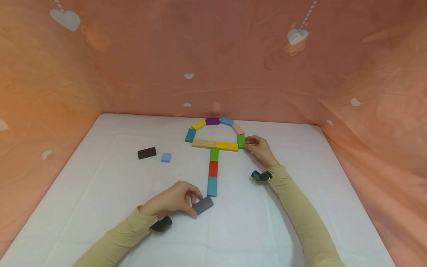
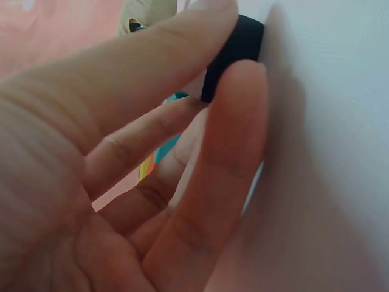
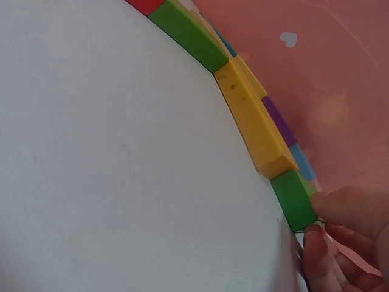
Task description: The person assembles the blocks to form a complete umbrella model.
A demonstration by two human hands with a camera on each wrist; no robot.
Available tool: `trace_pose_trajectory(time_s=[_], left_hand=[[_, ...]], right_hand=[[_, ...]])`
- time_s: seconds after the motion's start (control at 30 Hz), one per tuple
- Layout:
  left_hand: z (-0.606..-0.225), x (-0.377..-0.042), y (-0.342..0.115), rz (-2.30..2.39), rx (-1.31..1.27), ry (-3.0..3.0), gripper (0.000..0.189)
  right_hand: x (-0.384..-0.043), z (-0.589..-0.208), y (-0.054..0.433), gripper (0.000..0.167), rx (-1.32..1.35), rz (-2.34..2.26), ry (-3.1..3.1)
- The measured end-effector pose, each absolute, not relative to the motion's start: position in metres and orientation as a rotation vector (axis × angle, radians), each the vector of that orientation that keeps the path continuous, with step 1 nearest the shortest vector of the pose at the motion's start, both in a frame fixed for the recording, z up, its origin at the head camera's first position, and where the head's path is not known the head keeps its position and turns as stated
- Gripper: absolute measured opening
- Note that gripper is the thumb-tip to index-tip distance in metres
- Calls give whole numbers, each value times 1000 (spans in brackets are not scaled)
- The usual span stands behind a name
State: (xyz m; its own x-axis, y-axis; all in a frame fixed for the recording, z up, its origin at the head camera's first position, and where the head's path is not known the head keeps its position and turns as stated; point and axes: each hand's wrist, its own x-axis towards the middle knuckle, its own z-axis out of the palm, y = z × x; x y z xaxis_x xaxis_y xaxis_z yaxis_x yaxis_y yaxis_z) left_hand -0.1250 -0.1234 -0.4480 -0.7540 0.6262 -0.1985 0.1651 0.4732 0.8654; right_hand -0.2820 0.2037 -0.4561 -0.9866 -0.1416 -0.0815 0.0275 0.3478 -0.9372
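Observation:
My left hand [image 1: 176,200] pinches a dark grey block [image 1: 203,205] between thumb and fingers, just below the teal block [image 1: 212,186] at the foot of a column. In the left wrist view that grey block [image 2: 236,52] looks nearly black between the fingertips. My right hand [image 1: 261,150] holds the outer side of a green block [image 1: 241,141] at the right end of an arch. The right wrist view shows its fingertips on this green block [image 3: 294,201], beside the end of a yellow block [image 3: 252,121].
Above the column's red block [image 1: 213,169] and green block [image 1: 214,154] lies a crossbar with a wooden block [image 1: 203,143]. Purple [image 1: 212,121] and other coloured blocks curve above it. A dark brown block [image 1: 147,153] and small lavender block [image 1: 165,157] lie left on the white tabletop.

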Motion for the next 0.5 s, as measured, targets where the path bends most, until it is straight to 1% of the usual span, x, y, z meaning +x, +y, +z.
trace_pose_trajectory(time_s=[0.33, 0.5], left_hand=[[-449, -125, -121, 1230, 649, 2232, 39], [-448, -126, -121, 1222, 659, 2233, 39]], right_hand=[[-284, -458, 205, 38, -102, -1721, 2435], [-283, -458, 205, 41, -126, -1706, 2446]])
